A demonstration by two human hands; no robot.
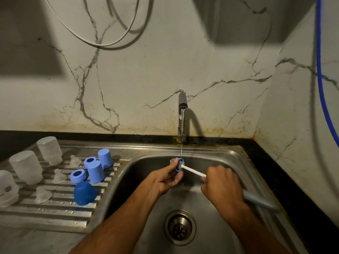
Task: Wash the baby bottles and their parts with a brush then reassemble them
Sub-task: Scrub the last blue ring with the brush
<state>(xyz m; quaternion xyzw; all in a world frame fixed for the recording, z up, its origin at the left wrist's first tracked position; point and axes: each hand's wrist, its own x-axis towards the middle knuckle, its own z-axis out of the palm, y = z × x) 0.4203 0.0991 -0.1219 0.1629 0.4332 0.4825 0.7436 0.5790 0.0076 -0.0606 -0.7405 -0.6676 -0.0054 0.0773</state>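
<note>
Far left on the ribbed steel draining board (55, 208) stand three frosted bottle bodies, mouth down: one cut by the frame edge (7, 187), one behind it (25, 169), one further back (49, 150). Three clear teats lie among them, one near the front (43, 195), one in the middle (59, 176), one at the back (75, 160). Just to their right sits the blue cluster: a dark blue cap (84, 193) in front, a pale blue screw ring (78, 176) lying flat, a pale blue cap (95, 171) upright beside it, a second ring (90, 161) behind and another pale cap (105, 158) at the back.

Next comes the steel sink (229, 156), its drain (180, 227) low in the middle. The left hand (166, 179) is over the basin, its grip pinching a blue screw ring (178, 165) between thumb and fingertips, held right under the thin stream of water from the tap (182, 118). The bottle brush (192, 170) passes through that ring, bristles showing on the far side. The right hand (222, 186) has its grip curled round the white shaft, and the grey handle end sticks out behind the wrist towards the sink's right wall. The black worktop (275, 171) borders the sink on the right, and a blue hose (320, 79) hangs down the marbled wall at the far right
</note>
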